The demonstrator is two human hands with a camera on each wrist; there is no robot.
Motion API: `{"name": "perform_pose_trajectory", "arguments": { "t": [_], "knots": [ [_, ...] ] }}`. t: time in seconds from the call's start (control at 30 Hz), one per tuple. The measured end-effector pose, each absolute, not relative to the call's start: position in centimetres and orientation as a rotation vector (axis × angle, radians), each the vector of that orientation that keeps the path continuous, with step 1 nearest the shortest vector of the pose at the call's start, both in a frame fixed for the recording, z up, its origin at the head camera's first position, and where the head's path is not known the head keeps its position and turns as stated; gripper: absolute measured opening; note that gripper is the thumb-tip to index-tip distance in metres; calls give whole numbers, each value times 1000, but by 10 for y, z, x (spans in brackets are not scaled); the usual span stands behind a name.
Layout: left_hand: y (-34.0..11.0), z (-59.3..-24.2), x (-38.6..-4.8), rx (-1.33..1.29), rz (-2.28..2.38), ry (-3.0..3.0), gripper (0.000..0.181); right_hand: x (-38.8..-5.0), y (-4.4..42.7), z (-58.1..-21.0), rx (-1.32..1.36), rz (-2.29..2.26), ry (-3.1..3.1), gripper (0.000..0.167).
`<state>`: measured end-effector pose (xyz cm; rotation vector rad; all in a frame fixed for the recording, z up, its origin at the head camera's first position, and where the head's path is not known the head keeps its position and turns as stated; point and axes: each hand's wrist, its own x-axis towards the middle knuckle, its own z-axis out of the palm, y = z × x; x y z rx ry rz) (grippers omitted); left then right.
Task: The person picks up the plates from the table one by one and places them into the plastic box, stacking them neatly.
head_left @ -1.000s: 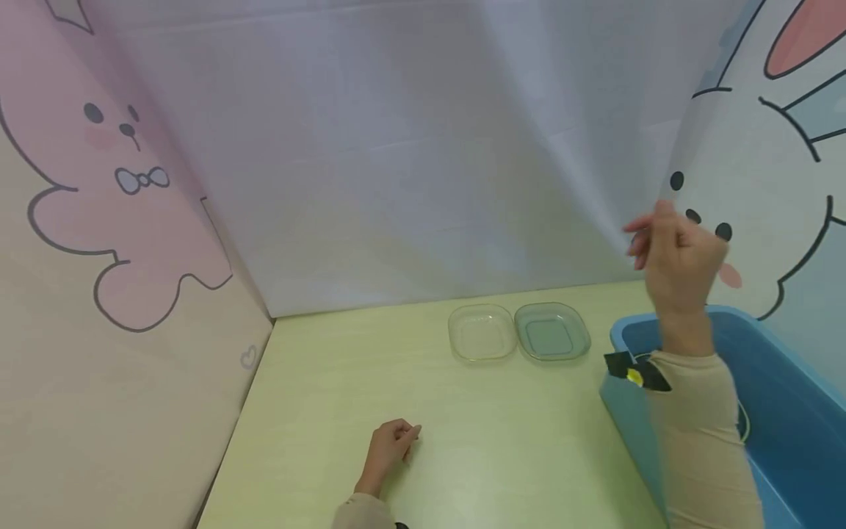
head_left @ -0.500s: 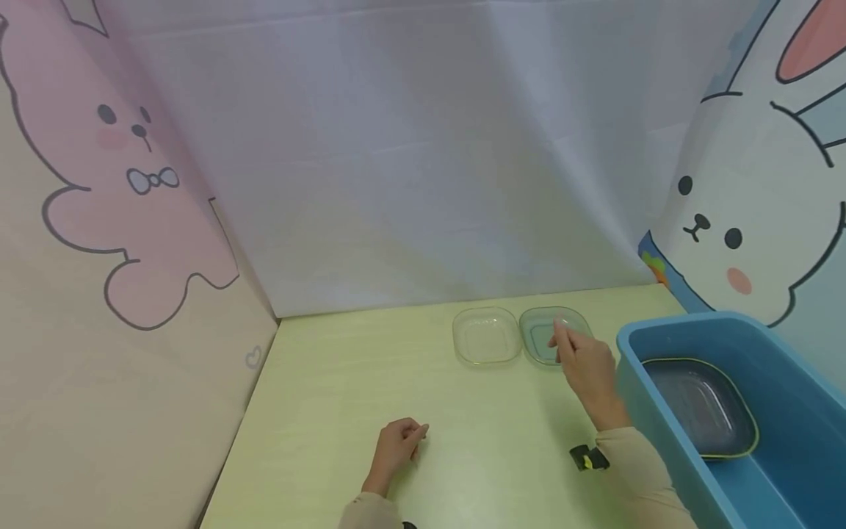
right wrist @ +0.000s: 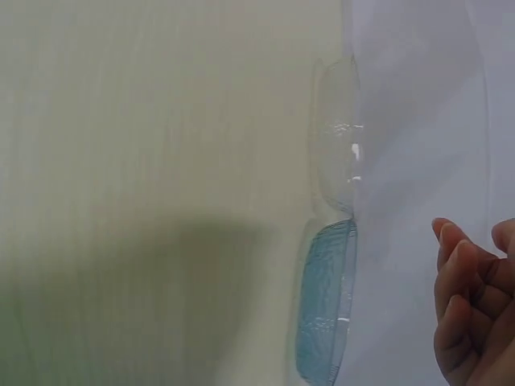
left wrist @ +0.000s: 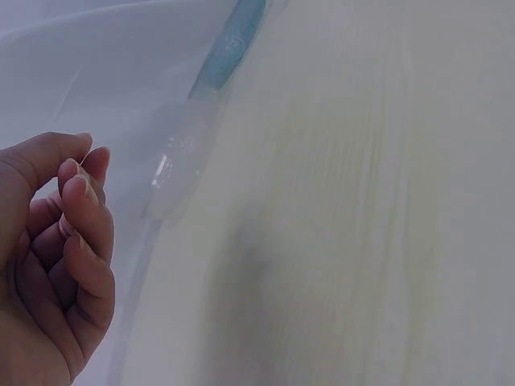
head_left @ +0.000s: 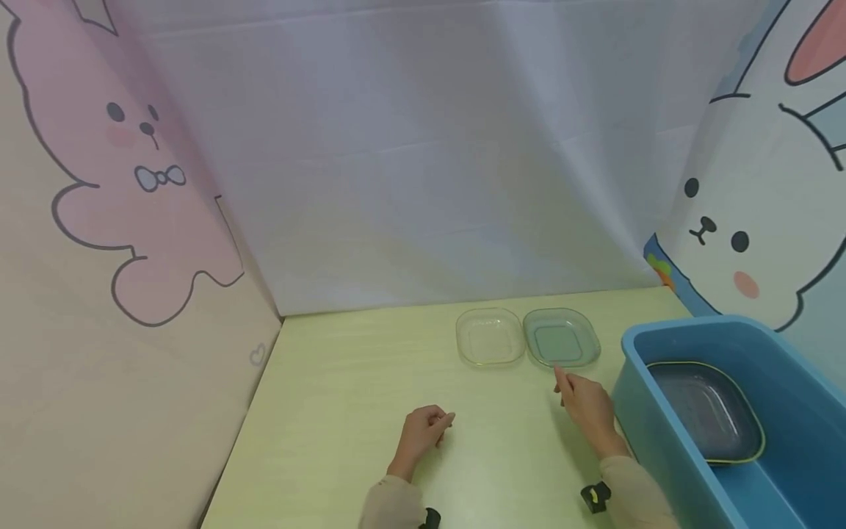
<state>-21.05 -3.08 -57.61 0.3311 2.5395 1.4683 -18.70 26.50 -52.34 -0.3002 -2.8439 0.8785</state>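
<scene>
Two square glass dishes with rounded corners lie side by side at the back of the table: a clear dish [head_left: 490,337] on the left and a blue-green dish [head_left: 562,338] on the right. My right hand [head_left: 587,411] hovers just in front of the blue-green dish, fingers loosely curled around nothing. Further left and nearer me is my left hand [head_left: 420,435], above the table with loosely bent fingers and nothing in them. In the left wrist view its fingers [left wrist: 88,217] are bare, and the right wrist view shows the same for the right fingers [right wrist: 455,281].
A deep blue plastic tub [head_left: 651,441] stands along the right side. Inside it sits a dark grey dish [head_left: 707,411] with a yellow-green rim. The pale yellow table [head_left: 344,411] is bounded by a white curtain [head_left: 423,220] behind and printed cloth at both sides.
My right hand has come down from above the tub, leftward, to the front of the blue-green dish. The grey dish in the tub is now uncovered. My left hand has shifted slightly right.
</scene>
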Motion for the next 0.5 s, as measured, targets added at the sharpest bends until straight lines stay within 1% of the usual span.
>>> {"name": "perform_pose_trajectory", "arguments": {
  "t": [0.17,0.3,0.4,0.5],
  "knots": [
    [-17,-572,-216,358,1449,2531,29,-180,271,-539,-365,911,-2890,50],
    [-7,-567,-226,360,1418,2547,29,-177,273,-544,-407,920,-2897,53],
    [2,-563,-236,324,1422,2548,27,-175,273,-545,-430,924,-2903,55],
    [14,-564,-246,229,1466,2518,26,-173,272,-546,-439,930,-2902,54]
  ]
}}
